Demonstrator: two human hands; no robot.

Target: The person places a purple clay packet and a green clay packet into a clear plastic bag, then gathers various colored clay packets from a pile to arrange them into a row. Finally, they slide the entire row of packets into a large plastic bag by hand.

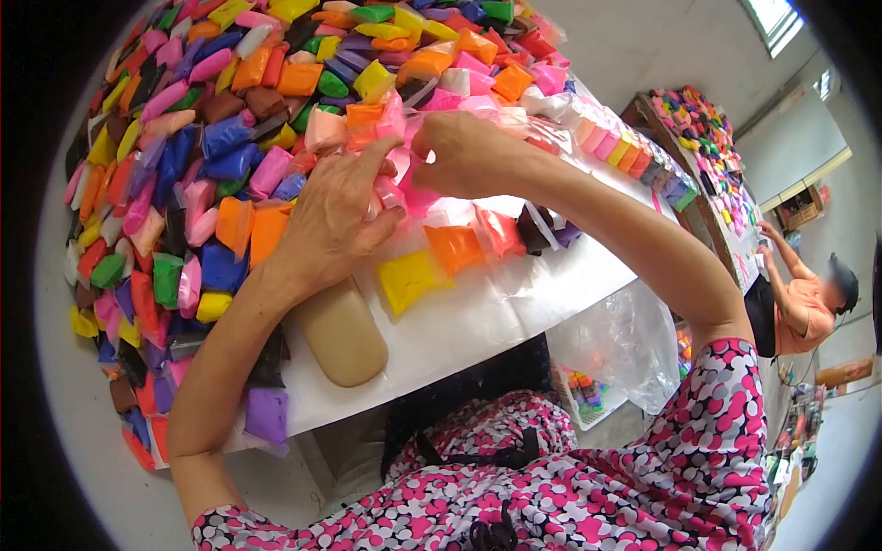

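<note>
Over the white table top, my left hand [335, 216] has its thumb and index finger curved around a small light-pink packet [390, 191]. Close to its right, my right hand [467, 154] is closed, its fingers curled down; what they pinch is hidden. A bright pink packet [418, 200] lies between the two hands, partly covered. Clear plastic film [514, 118] shows around the right hand. Nearer to me is a row of clay-like packets in clear wrap: yellow [409, 280], orange [453, 248], red [501, 231] and black [533, 230].
A large heap of colourful packets [220, 138] covers the table's left and far side. A beige rounded block [342, 332] lies near the front edge. Packets stand in a row [616, 151] at right. A clear bag [625, 340] hangs below the edge. Another person [804, 303] works at a farther table.
</note>
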